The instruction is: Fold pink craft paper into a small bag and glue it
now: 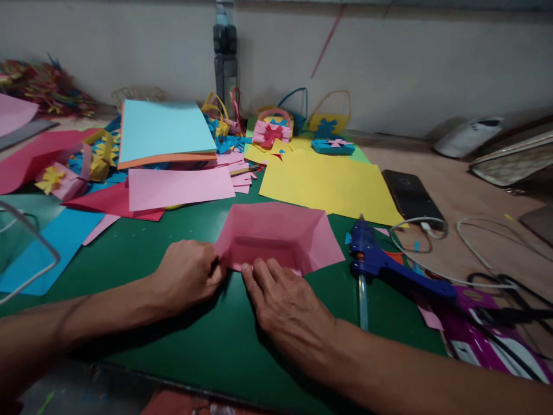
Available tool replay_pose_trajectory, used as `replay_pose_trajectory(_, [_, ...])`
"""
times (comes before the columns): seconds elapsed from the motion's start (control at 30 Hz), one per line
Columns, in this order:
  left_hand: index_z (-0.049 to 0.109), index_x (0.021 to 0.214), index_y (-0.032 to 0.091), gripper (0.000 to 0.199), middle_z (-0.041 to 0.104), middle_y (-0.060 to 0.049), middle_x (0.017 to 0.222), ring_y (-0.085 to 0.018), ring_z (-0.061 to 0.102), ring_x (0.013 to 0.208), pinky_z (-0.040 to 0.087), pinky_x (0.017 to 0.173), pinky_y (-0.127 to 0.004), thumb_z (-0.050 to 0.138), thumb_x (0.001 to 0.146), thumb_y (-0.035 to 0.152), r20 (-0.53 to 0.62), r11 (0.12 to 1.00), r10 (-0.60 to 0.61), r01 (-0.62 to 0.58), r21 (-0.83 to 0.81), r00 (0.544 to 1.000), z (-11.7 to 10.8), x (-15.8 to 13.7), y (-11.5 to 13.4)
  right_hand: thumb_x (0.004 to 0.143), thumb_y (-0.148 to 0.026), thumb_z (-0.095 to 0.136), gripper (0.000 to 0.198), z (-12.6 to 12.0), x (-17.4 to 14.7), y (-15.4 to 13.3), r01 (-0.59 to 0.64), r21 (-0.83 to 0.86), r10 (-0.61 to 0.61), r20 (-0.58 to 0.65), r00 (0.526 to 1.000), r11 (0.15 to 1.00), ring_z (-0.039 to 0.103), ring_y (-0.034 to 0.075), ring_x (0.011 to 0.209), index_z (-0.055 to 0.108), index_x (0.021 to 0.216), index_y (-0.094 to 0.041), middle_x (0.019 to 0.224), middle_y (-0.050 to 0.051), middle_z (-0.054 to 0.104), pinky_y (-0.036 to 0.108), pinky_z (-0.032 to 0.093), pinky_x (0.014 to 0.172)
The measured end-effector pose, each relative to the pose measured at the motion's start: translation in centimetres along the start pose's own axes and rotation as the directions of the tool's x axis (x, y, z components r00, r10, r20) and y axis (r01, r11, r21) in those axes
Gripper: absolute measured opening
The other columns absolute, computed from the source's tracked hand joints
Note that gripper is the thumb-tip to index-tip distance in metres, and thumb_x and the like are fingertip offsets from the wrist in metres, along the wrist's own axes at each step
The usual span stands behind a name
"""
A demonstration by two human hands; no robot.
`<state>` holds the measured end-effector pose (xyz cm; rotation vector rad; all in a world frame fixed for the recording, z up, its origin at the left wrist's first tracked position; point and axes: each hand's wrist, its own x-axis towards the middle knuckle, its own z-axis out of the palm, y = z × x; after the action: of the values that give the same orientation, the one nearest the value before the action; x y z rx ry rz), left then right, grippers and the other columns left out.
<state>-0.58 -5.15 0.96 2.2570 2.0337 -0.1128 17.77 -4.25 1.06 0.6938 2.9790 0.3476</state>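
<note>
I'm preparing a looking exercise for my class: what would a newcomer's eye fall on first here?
Probably the folded pink paper in the middle, held at its near left corner by the left hand, with the right hand at its near edge. Next come the blue glue gun to the paper's right and the large yellow sheet farther back.

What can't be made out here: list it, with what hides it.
Head view:
Left hand: ends of the curled fingers, hidden by the hand itself.
Folded pink paper: part of its near edge, covered by the right hand.
Pale pink sheet: left part, cut off by the left edge.
</note>
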Motion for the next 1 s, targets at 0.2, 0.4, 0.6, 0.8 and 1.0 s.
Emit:
replay_pose_trajectory(0.2, [0.064,0.071,0.017,0.033,0.064,-0.008,0.059,-0.021,0.059,0.056,0.019,0.047,-0.028,0.035,0.08,0.03,-0.04,0.998,0.041,-0.039,0.052,0.998,0.08,0.02,0.05,0.075,-0.006,0.042,0.037,0.1,-0.04,-0.21,-0.006,-0.037,0.007,0.008,1.0,0.999,0.05,0.025,0.082,0.052,0.111,-0.005,0.095,0.015,0.056,0.039,0.048,0.06])
replay_pose_trajectory(0.4, [0.062,0.069,0.017,0.028,0.064,-0.008,0.06,-0.022,0.059,0.056,0.022,0.047,-0.028,0.039,0.079,0.029,-0.063,0.997,0.054,-0.05,0.054,0.997,0.32,-0.08,0.02,0.077,-0.006,0.042,0.037,0.19,-0.07,-0.29,-0.038,-0.034,0.038,0.011,0.999,0.999,0.05,0.026,0.087,0.052,0.112,-0.006,0.097,0.015,0.056,0.04,0.048,0.064])
replay_pose_trajectory(0.6, [0.063,0.07,0.018,0.03,0.064,-0.008,0.062,-0.021,0.06,0.058,0.024,0.047,-0.027,0.037,0.08,0.03,-0.033,0.995,0.05,-0.047,0.083,0.998,0.21,-0.09,0.03,0.081,-0.007,0.038,0.035,-0.22,0.27,-0.22,-0.056,0.005,0.055,0.078,0.995,0.998,0.052,0.026,0.088,0.049,0.114,-0.01,0.1,0.016,0.056,0.039,0.048,0.062])
replay_pose_trajectory(0.8, [0.062,0.07,0.018,0.03,0.065,-0.008,0.062,-0.022,0.06,0.058,0.023,0.047,-0.028,0.036,0.08,0.029,-0.014,0.994,0.075,-0.074,0.081,0.997,0.12,-0.15,-0.04,0.08,-0.003,0.037,0.03,-0.34,0.4,-0.17,-0.019,0.014,0.018,0.094,0.995,1.0,0.052,0.027,0.093,0.051,0.105,-0.012,0.095,0.015,0.055,0.037,0.048,0.06])
replay_pose_trajectory(1.0, [0.061,0.069,0.017,0.033,0.064,-0.009,0.062,-0.022,0.06,0.057,0.022,0.047,-0.029,0.034,0.081,0.03,-0.027,0.993,0.097,-0.095,0.071,0.995,0.33,-0.19,-0.25,0.08,-0.003,0.037,0.027,-0.39,0.59,-0.45,-0.013,-0.028,0.015,0.071,0.997,1.0,0.053,0.025,0.086,0.054,0.097,-0.013,0.086,0.012,0.057,0.034,0.047,0.056])
